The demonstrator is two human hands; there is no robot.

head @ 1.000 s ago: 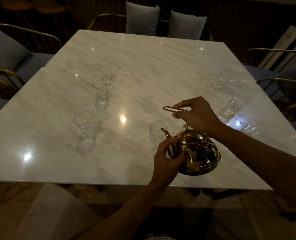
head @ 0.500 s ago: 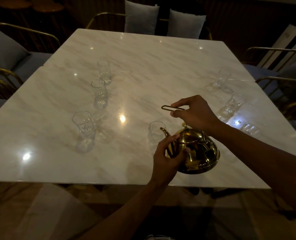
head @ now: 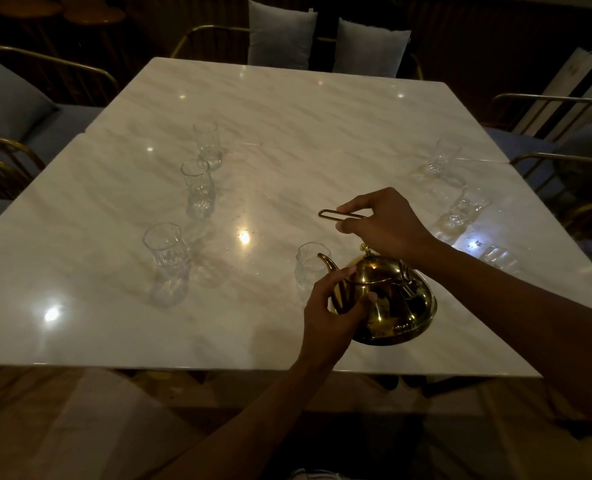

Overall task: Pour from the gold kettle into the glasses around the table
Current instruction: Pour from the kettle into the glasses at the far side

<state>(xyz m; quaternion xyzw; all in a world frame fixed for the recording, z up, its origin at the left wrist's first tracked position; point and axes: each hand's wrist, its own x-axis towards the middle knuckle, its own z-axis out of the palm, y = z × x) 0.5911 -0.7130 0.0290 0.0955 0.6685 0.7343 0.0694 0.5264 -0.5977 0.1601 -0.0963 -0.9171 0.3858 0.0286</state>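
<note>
While right hand (head: 388, 223) pinches the handle (head: 339, 216) and left (head: 329, 306) cups the kettle (head: 394, 303), expect rigid, slick, weighty metal; glass (head: 310, 268) fragile.

One gold kettle (head: 391, 299) stands on the one marble counter (head: 287, 116). Seven clear glasses show: three down the left (head: 208, 144) (head: 198, 188) (head: 168, 261), one by the spout (head: 310, 268), and three along the right (head: 441, 157) (head: 465, 207) (head: 498, 258), the nearest of these faint, so perhaps only a reflection. Two hands (head: 332, 313) (head: 384, 223). Two pale cushions (head: 280, 34) (head: 370, 46) lean beyond the far edge.
</note>
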